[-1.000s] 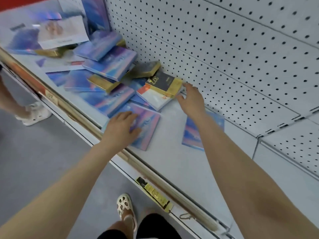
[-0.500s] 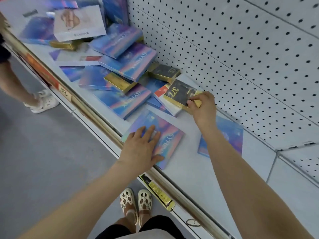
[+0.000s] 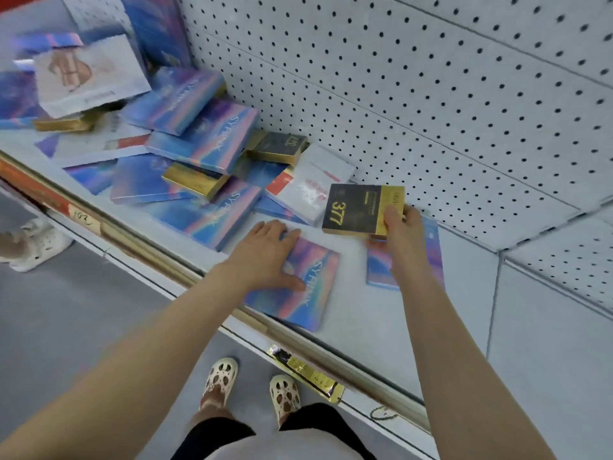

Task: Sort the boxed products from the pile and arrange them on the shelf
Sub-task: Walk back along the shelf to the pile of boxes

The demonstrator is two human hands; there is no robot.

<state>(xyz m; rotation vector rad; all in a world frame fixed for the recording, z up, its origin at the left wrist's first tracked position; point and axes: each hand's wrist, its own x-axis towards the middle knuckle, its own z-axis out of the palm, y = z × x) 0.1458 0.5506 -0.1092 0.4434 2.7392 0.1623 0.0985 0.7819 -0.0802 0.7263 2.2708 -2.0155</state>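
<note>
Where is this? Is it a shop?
Probably a shop aisle. A white shelf backed by pegboard holds a pile of boxed products, and a price strip with a handwritten label runs along its front edge.

The pile of boxes is blocking the shelf's left part. Bare shelf is lying open at the right, beside the pegboard wall.

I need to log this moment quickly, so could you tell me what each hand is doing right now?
Left hand: open, fingers flat on the blue-pink box lying on the shelf.
Right hand: holding the black-and-gold 377 box, lifted off the pile.
</note>
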